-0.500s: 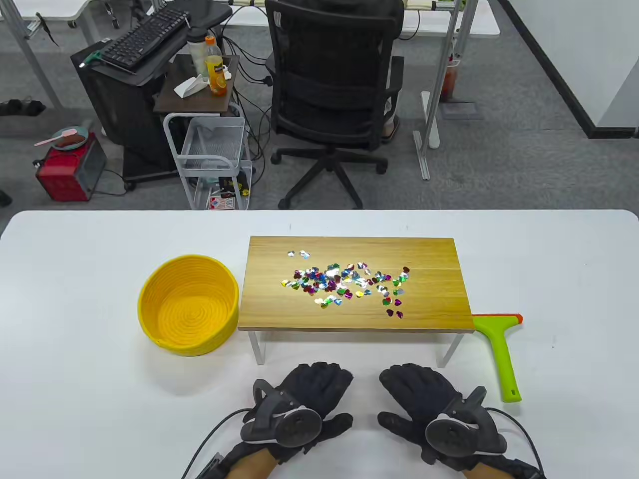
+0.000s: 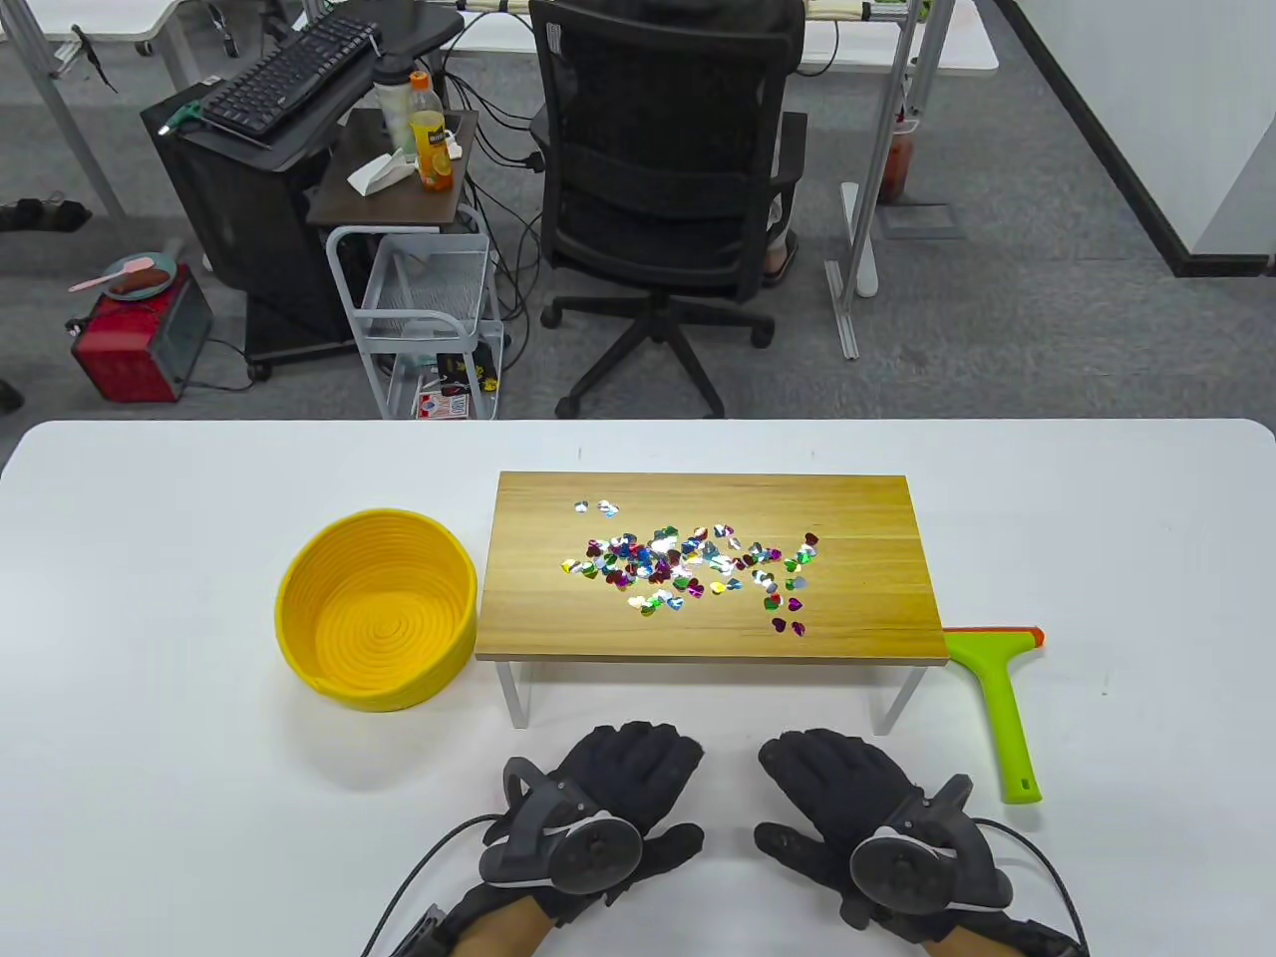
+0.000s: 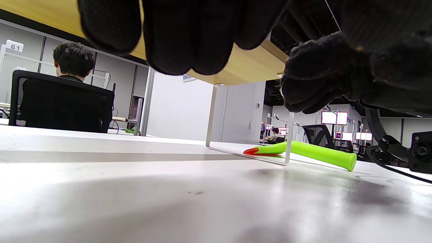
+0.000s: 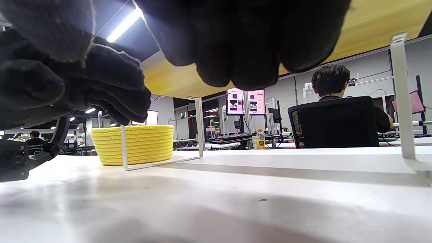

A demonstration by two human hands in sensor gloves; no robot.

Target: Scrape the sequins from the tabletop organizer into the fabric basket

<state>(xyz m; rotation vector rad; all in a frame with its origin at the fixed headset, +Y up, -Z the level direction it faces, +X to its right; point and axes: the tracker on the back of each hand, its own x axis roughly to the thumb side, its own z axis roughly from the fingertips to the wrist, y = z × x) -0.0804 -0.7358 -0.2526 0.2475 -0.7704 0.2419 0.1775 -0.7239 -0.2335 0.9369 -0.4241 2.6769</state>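
The green scraper [image 2: 997,698] is seen near the surface's right edge, handle toward the nearer, empty, flat-spread right hand [image 2: 857,807].

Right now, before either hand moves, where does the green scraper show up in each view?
Table view: the green scraper lies on the white table, its blade end tucked under the wooden organizer's near right corner.
Left wrist view: right of centre, lying flat behind the organizer's white leg.
Right wrist view: not in it.
Shared landmark: the wooden organizer, whose underside shows in both wrist views.
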